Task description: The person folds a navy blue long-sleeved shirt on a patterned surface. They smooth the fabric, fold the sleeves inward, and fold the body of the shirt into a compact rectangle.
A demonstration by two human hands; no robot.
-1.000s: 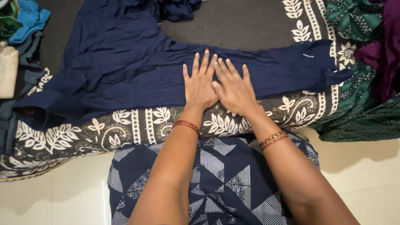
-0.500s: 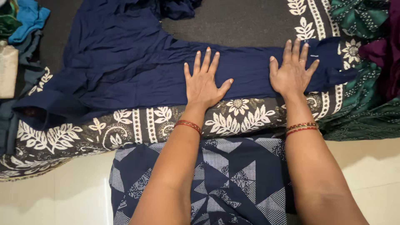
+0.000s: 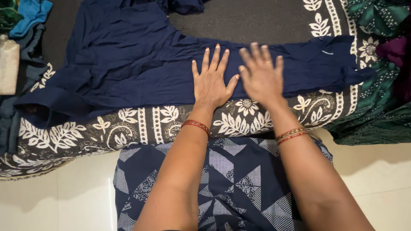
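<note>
A dark navy garment [image 3: 128, 64] lies spread across a bed covered by a black sheet with white floral borders [image 3: 141, 126]. My left hand [image 3: 210, 81] presses flat on the garment's long narrow part, fingers apart. Right beside it, my right hand [image 3: 261, 75] rests flat on the same cloth, slightly blurred, nearly touching the left thumb. Neither hand grips anything. Red bangles sit on both wrists. The garment's narrow part runs right to its end [image 3: 342, 60].
A green patterned cloth [image 3: 376, 17] and a purple one [image 3: 396, 49] lie at the right. Blue and teal clothes [image 3: 30, 13] and a pale fabric piece [image 3: 8, 64] sit at the left. White tiled floor [image 3: 64, 201] lies below the bed edge.
My right hand slid out to the right along the garment, then came back left beside my left hand. My left hand stayed pressed in place.
</note>
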